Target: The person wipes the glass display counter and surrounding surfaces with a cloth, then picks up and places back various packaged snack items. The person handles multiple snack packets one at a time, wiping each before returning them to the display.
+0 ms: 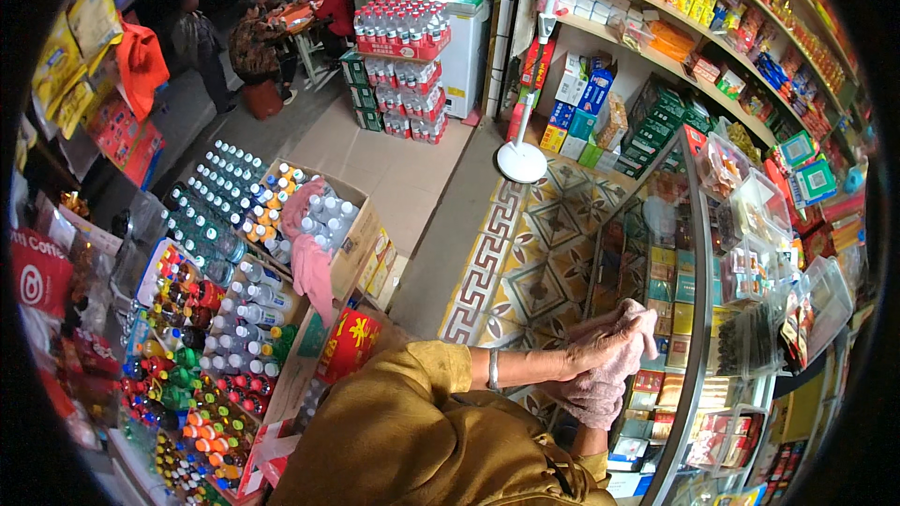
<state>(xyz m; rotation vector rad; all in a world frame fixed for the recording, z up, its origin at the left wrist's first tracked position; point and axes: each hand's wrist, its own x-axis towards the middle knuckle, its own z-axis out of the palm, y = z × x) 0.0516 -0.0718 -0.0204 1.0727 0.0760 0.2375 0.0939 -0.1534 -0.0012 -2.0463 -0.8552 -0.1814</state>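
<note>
My left hand grips a pale pink towel, its fingers pressed over the upper folds. A silver-coloured bracelet circles that wrist. From below, my right forearm runs up into the same towel, whose bunched folds hide the right hand. Both arms come out of mustard-coloured sleeves. Close on the right of the towel stands a glass display counter, with rows of small boxes behind its pane.
Crates of bottled drinks fill the left side, a pink cloth draped over one carton. A white pole base stands on the patterned tile floor. Clear plastic tubs line the counter. Outside, people sit around a table.
</note>
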